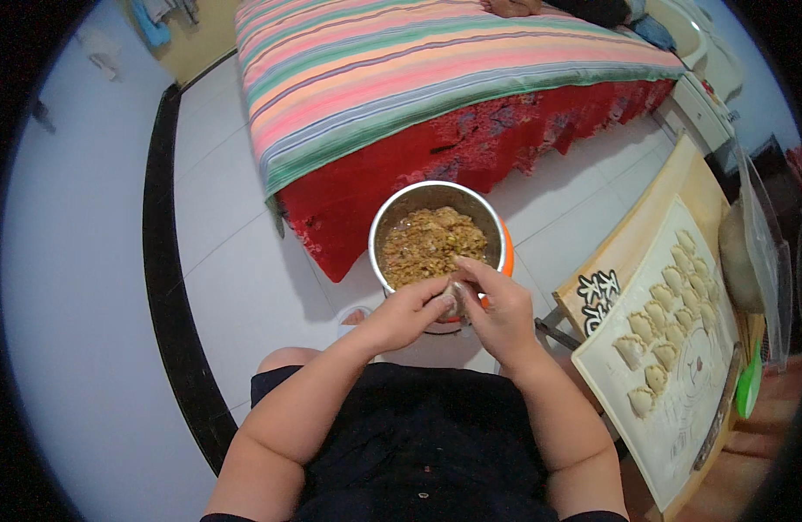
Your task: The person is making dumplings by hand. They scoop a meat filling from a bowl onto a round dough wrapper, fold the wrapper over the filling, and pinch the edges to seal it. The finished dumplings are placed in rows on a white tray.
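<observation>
At the near edge of the steel pot, left hand and right hand pinch pale dough, presumably so the filling lies within reach.

Looks down from wearer's head, wide fisheye; faces forward over left hand and right hand, both near, toward bed.

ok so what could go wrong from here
The pale dough piece between the left hand and right hand is near the rim of the metal pot, so it might slip into the filling. The dumplings lie close together on the white mat, so some may stick together.
</observation>
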`<state>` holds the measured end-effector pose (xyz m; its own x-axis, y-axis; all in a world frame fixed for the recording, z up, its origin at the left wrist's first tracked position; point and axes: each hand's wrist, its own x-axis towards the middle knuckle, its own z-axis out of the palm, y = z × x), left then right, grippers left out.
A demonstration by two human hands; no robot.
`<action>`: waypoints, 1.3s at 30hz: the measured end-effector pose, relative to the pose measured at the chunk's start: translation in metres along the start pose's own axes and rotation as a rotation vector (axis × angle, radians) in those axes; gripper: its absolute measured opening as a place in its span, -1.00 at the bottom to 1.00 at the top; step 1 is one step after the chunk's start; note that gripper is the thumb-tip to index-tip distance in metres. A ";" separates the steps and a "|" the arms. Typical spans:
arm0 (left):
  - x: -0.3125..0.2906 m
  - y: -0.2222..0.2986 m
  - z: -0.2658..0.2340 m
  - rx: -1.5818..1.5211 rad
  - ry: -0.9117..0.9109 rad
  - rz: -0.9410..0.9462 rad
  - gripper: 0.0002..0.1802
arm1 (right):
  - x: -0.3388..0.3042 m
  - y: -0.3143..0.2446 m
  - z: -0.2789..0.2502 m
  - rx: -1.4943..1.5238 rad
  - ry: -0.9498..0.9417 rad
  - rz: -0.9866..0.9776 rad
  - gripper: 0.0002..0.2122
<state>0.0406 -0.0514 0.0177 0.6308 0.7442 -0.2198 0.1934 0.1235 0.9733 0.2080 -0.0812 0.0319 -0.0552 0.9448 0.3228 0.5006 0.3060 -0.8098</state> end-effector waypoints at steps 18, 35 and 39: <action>0.023 0.038 0.040 -1.119 0.148 -0.001 -0.60 | -0.101 -0.076 -0.204 -0.142 0.568 0.261 -0.52; 0.019 0.038 0.066 -1.077 0.048 -0.031 -0.55 | -0.234 -0.022 -0.249 -0.901 0.081 0.574 -0.48; 0.014 0.034 0.061 -1.096 0.017 -0.038 -0.56 | -0.214 -0.026 -0.255 -0.782 -0.060 0.583 -0.47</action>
<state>0.1020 -0.0768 0.0438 0.6266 0.7355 -0.2576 -0.5661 0.6568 0.4982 0.4273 -0.3213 0.1083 0.3495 0.9345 -0.0680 0.8940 -0.3543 -0.2744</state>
